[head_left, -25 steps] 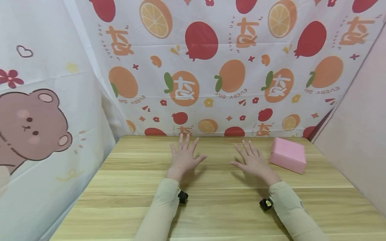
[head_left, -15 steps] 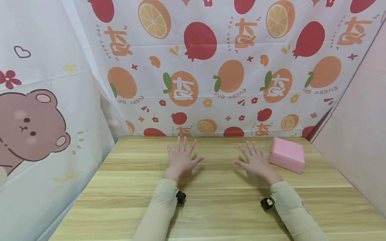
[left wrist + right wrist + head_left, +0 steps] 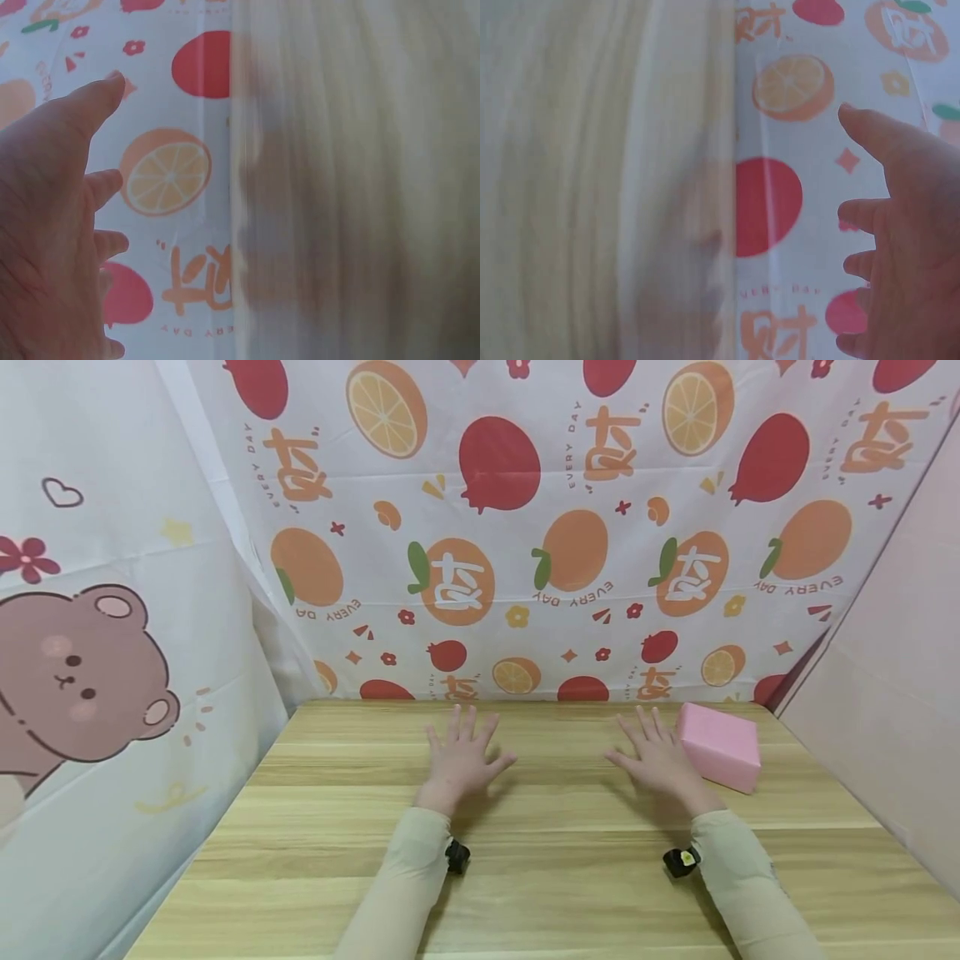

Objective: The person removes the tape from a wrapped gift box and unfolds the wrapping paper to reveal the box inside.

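Note:
In the head view, both hands reach forward over the wooden table [image 3: 555, 877], palms down with fingers spread. The left hand [image 3: 459, 764] is left of centre and holds nothing; in the left wrist view its thumb and fingertips show against the printed cloth. Further right, the right hand [image 3: 660, 764] is also bare, its fingers stretched toward the back edge. Just beside it lies a pink box [image 3: 720, 745], whose left side the hand partly overlaps in the head view. The right wrist view shows the right palm [image 3: 922, 240] with nothing in it.
A white cloth with fruit prints [image 3: 555, 635] hangs behind the table's back edge. On the left hangs a curtain with a bear print [image 3: 82, 677], and a pale pink panel [image 3: 892, 693] stands along the right side. Each wrist wears a small black camera [image 3: 456, 856].
The right hand has moved to the right, closer to the pink box. The left hand has shifted only slightly, and the box stays where it was.

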`<action>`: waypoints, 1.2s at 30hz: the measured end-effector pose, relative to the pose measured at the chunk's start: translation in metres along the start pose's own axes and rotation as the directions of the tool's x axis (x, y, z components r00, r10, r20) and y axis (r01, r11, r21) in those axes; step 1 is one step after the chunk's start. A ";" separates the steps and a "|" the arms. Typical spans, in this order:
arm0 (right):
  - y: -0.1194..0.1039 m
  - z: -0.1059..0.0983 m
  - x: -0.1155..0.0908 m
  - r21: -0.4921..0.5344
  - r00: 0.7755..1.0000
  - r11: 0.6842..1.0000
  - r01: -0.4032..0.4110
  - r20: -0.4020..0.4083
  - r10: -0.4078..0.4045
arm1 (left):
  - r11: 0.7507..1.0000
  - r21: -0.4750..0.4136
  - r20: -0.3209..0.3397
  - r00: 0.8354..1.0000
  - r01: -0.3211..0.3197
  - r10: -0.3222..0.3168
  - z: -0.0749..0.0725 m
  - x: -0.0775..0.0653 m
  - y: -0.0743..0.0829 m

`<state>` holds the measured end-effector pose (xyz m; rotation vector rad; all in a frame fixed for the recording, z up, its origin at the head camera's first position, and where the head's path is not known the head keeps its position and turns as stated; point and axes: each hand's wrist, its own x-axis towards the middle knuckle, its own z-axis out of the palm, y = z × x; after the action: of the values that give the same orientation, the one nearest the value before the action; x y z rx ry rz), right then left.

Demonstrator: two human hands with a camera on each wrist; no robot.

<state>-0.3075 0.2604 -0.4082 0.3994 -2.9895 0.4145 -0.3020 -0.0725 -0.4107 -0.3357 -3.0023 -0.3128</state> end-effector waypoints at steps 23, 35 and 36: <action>0.105 -0.047 -0.027 0.149 0.961 0.989 0.023 -0.275 0.019 | 0.978 0.070 0.011 0.981 -0.196 0.196 0.008 -0.011 0.065; 0.144 -0.043 -0.041 0.178 0.953 0.979 -0.097 -0.266 0.143 | 0.965 0.054 0.044 0.966 -0.256 0.254 0.005 -0.018 0.090; 0.146 -0.042 -0.042 0.182 0.954 0.978 -0.105 -0.259 0.151 | 0.965 0.043 0.046 0.965 -0.258 0.257 0.005 -0.018 0.092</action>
<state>-0.3045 0.4180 -0.4102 0.1450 -2.7290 0.6749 -0.2637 0.0125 -0.4002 -0.7272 -2.9505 -0.2106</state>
